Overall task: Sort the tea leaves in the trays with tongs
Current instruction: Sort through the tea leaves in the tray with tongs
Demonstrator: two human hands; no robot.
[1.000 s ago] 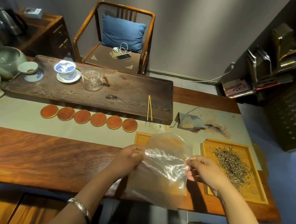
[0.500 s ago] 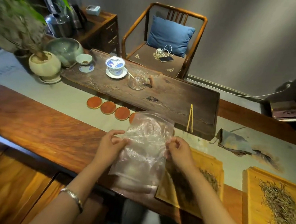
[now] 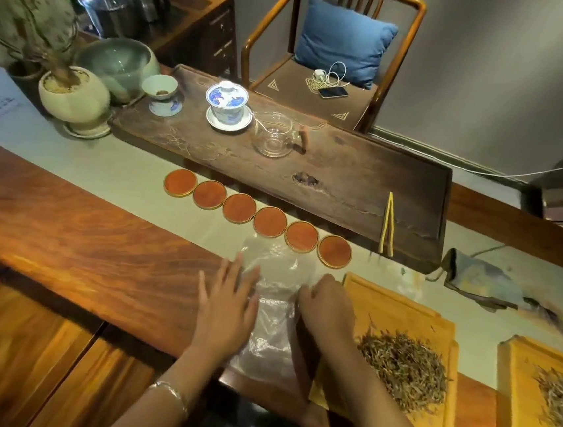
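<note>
- Two hands lay on a clear plastic bag (image 3: 273, 302) at the lower centre of the head view: the left hand (image 3: 226, 306) pressed flat on its left edge with fingers straight and spread, released, while the right hand (image 3: 327, 309) had its fingers curled at the bag's right edge, seemingly pinching it.
- The bag lay flat on the wooden surface (image 3: 80, 249), just below a row of six round orange coasters (image 3: 255, 216).
- Just right of the right hand sat a yellow tray (image 3: 411, 315) holding a heap of tea leaves (image 3: 402, 368); a second tray (image 3: 516, 401) with leaves (image 3: 561, 398) sat at the lower right edge.
- The yellow tongs (image 3: 387, 224) lay untouched on the dark tea board (image 3: 344, 188), right of centre, well apart from both hands.
- A lidded blue-and-white cup (image 3: 227, 103) and a glass pitcher (image 3: 275, 138) stood on the board, upper centre.
</note>
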